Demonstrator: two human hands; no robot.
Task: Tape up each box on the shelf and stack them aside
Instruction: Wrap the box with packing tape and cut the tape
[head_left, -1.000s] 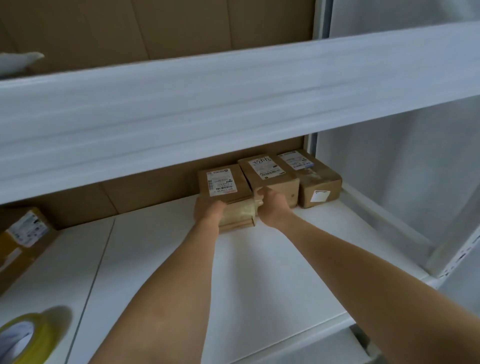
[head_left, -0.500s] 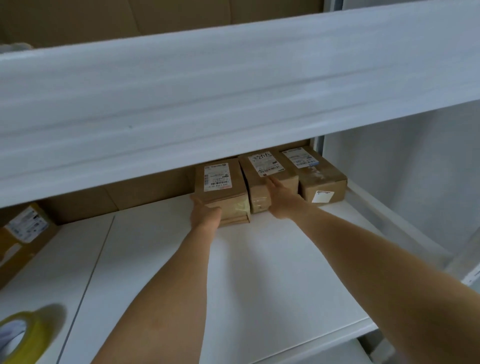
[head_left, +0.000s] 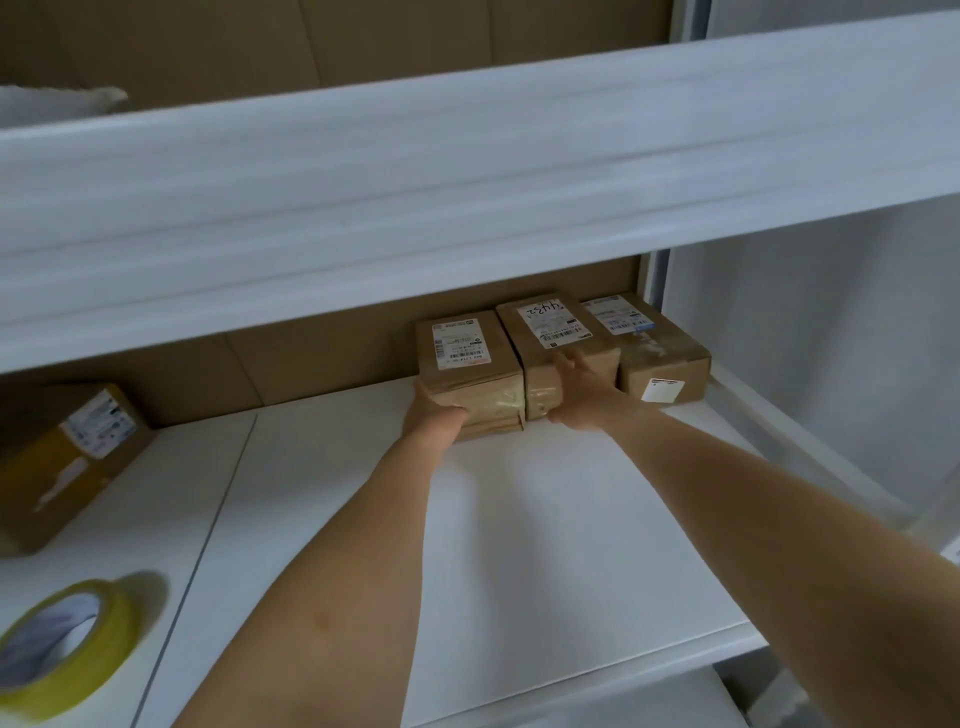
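Left grip (head_left: 434, 415) clasping taped cardboard box (head_left: 467, 364), right grip (head_left: 579, 389) flat against middle box (head_left: 558, 338)

Seen from head height, close in, facing forward and down onto the white shelf (head_left: 519, 545) toward its back right corner.

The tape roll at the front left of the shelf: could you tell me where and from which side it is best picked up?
Take the tape roll by its rim, from above and the front: a thumb in the open core, fingers on the outer yellow band. It lies nearly flat with the hole facing up, and nothing crowds it. Both hands are at the boxes now.
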